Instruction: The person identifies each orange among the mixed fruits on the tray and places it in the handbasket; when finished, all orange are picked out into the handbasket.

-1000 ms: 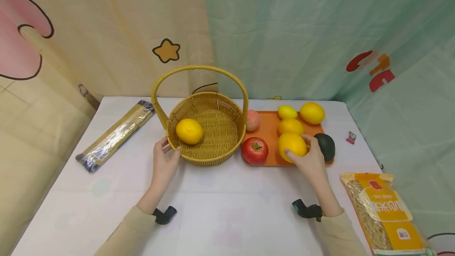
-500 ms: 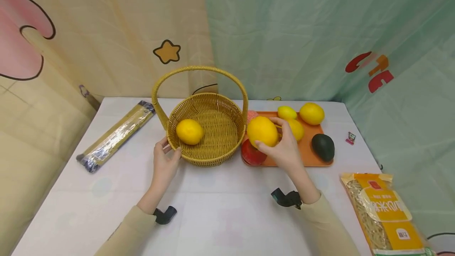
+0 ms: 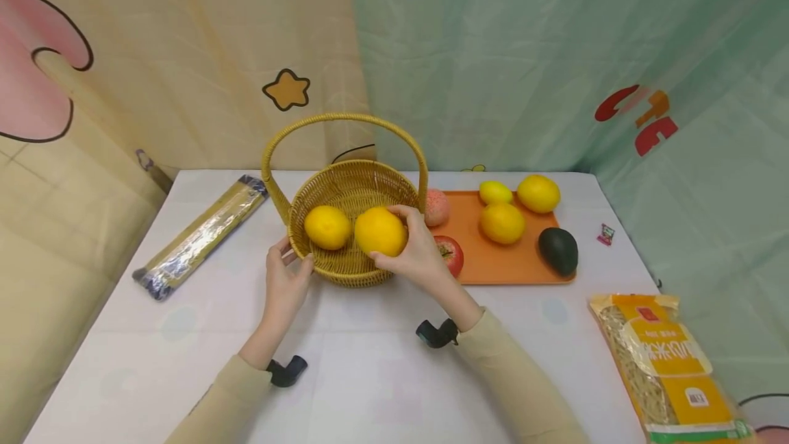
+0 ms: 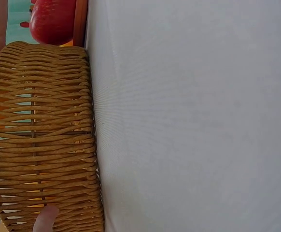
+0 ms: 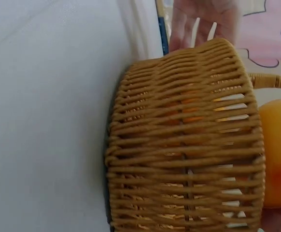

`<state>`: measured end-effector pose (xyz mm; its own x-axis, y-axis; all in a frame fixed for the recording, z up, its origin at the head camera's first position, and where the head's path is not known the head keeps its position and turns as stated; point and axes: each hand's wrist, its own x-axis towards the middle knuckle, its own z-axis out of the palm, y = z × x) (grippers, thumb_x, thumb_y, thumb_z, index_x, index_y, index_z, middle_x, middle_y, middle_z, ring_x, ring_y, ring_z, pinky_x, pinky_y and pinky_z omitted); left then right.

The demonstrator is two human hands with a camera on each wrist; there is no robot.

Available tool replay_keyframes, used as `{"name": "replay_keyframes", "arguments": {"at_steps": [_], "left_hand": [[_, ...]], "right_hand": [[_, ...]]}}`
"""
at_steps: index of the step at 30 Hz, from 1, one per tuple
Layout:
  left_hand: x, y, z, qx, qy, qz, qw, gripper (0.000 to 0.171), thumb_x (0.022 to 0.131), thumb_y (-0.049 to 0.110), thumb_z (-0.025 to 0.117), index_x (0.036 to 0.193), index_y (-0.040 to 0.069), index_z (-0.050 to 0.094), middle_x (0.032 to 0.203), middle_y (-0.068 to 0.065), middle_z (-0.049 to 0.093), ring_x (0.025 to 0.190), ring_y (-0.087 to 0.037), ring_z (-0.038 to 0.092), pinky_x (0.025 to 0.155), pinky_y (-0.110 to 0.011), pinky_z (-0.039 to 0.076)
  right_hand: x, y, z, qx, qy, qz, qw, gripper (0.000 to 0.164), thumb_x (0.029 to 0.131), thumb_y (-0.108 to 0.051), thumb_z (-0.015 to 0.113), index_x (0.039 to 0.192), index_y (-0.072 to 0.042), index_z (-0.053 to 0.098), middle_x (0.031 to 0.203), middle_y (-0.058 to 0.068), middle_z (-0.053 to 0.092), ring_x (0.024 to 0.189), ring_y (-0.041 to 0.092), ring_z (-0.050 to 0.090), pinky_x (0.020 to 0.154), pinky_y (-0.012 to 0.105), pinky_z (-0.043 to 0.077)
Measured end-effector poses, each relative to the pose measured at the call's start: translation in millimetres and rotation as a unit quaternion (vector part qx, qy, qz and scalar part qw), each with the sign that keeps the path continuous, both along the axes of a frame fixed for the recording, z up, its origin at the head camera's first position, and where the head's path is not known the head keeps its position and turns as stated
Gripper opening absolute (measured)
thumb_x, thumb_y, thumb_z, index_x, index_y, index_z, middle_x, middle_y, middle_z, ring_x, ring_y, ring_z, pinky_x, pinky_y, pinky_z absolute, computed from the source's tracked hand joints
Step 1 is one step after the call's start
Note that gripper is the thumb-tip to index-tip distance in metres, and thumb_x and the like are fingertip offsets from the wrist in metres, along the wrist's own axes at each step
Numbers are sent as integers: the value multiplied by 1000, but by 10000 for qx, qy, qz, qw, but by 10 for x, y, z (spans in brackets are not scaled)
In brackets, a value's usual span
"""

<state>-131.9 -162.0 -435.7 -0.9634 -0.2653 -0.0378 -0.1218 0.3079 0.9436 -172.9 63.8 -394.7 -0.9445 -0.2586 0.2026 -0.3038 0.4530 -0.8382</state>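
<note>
A round yellow fruit [image 3: 380,231] is held by my right hand [image 3: 422,255], thumb in front and fingers behind, over the right part of the wicker basket [image 3: 348,278]. Another yellow fruit [image 3: 327,227] lies inside at the left. My left hand [image 3: 288,286] holds the basket at its left front rim; a fingertip [image 4: 46,218] presses the woven wall in the left wrist view. The right wrist view shows the held fruit [image 5: 278,154], orange-yellow with a reddish patch, just above the rim. Whether it touches the basket floor is hidden.
An orange tray [image 3: 471,259] right of the basket bears a red pomegranate [image 3: 453,257], a pink fruit [image 3: 436,207], several yellow fruits and a dark green fruit [image 3: 558,251]. A noodle packet [image 3: 668,368], a small candy [image 3: 606,234] and a long packet [image 3: 200,235] lie farther out.
My right hand has lifted the yellow fruit from the tray and carried it left, past the pomegranate, to the basket. The left hand has stayed at the rim.
</note>
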Motion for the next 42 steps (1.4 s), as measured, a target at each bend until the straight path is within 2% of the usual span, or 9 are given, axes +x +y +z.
{"name": "replay_keyframes", "arguments": {"at_steps": [6,13,18,24,31,36,39,42], "left_hand": [[10,7,10,63,4,7,10000,60,93,14,52,143,0,20,141,-19,28,125,-32,38,85,-26,55],[13,19,-9,12,-14,23,10000,60,93,13,51,143,0,20,141,-19,29,124,-31,38,87,-31,55],[1,19,-27,52,-3,57,10000,59,93,12,52,142,0,21,140,-18,29,124,-30,39,87,-30,55],[-3,7,-25,301,-97,43,9995,60,93,12,52,143,1,20,141,-18,27,124,-29,38,88,-29,54],[18,-7,-9,452,-238,71,9987,61,93,13,52,143,4,19,143,-16,26,126,-28,36,88,-29,54],[4,2,7,390,-192,6,9991,61,94,12,52,144,3,18,143,-17,25,126,-29,35,89,-30,54],[-1,2,13,403,-185,-19,9990,61,94,12,51,144,3,17,143,-17,25,127,-29,35,88,-27,54],[3,-5,15,447,-194,-25,9988,61,94,12,51,144,3,17,143,-16,25,127,-29,35,87,-24,54]], "right_hand": [[-83,-209,-81,437,178,599,9971,75,66,-26,79,128,-11,40,124,5,45,106,18,50,90,35,51],[-166,-282,-122,1293,-81,1266,9835,74,68,-28,79,129,-10,41,127,5,47,108,17,50,97,34,48],[-253,-330,-111,1560,-211,1477,9764,75,68,-26,81,129,-10,42,128,5,49,109,18,51,98,34,47],[-342,-435,-100,1960,-360,1648,9660,71,68,-20,82,128,-10,44,124,5,54,108,19,53,96,33,47],[-356,-527,-96,2325,-423,1775,9553,71,71,-17,80,132,-13,44,130,3,53,113,19,52,100,34,46],[-320,-474,-32,2237,-580,1645,9589,73,75,-26,78,137,-14,43,138,3,47,124,20,46,107,35,40],[-291,-393,34,2037,-449,1593,9649,66,78,-29,75,136,-14,46,137,3,49,126,19,44,109,35,38],[-245,-252,150,1702,-116,1443,9747,56,82,-30,72,131,-14,51,132,1,53,124,19,46,107,34,40]]}}
